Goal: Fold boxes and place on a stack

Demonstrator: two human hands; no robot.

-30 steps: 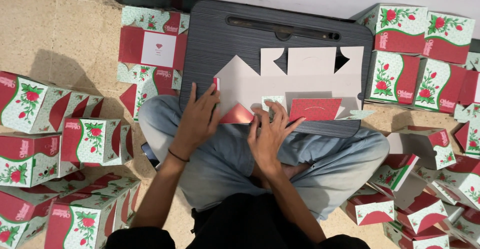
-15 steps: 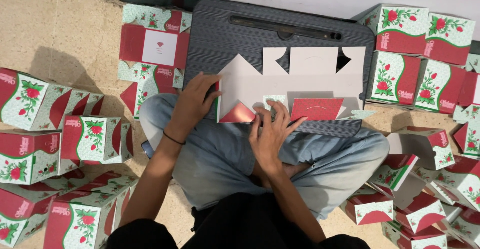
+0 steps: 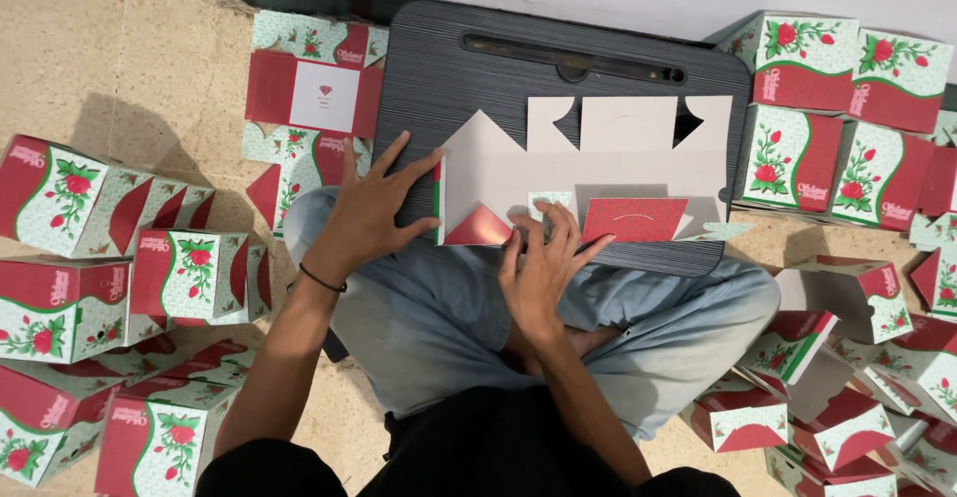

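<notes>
the flat box blank (image 3: 598,173) lies white side up on the dark surface (image 3: 449,68). the left hand (image 3: 374,208), spread flat, pins its left edge; the right hand (image 3: 543,263), fingers splayed, presses a red flap (image 3: 478,228). best to crease firmly along the score, holding the blank steady.

I see free passage: bare board strip (image 3: 469,78) at 12 o'clock above flat carton blank (image 3: 598,173) | blocked: folded boxes (image 3: 847,128) at 3 o'clock, box stack (image 3: 100,258) at 9 o'clock, flat blanks (image 3: 314,108) at 10 o'clock | floor (image 3: 120,48) open at 10–11 o'clock
</notes>
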